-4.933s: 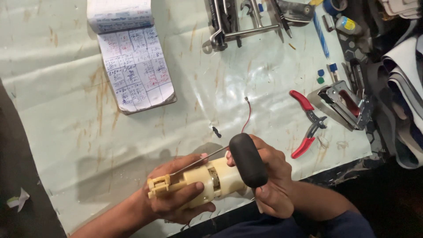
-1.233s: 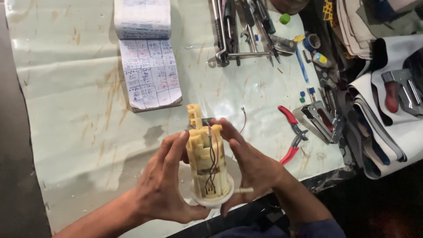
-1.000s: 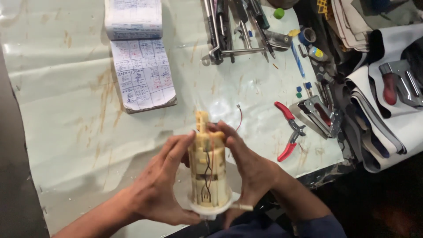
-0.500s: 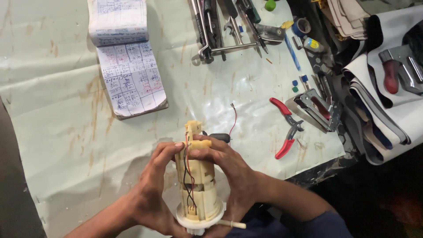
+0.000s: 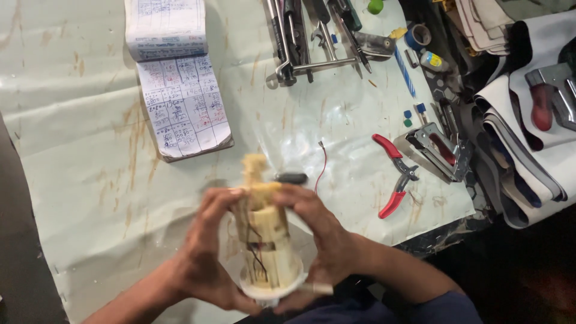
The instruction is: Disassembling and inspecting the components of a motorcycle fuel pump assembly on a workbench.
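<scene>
I hold a yellowed plastic pump unit [image 5: 264, 240] upright over the near edge of the pale green table cover [image 5: 90, 180]. It has a white round base, dark wires down its side and a tall stem on top. My left hand [image 5: 207, 252] grips its left side. My right hand [image 5: 318, 237] grips its right side, fingers curled over the upper body. The picture is blurred around both hands. A black-handled tool [image 5: 291, 177] lies on the cover just behind the unit, next to a thin red wire [image 5: 321, 162].
An open notebook [image 5: 177, 96] with handwritten tables lies at the back left. Spanners and metal tools [image 5: 312, 36] are piled at the back centre. Red-handled pliers [image 5: 393, 174], a stapler [image 5: 435, 150] and folded cloths [image 5: 522, 150] fill the right side.
The black-handled tool left my right hand and now lies on the table. The pump unit was turned from lying sideways to upright, and both hands have slid up around it.
</scene>
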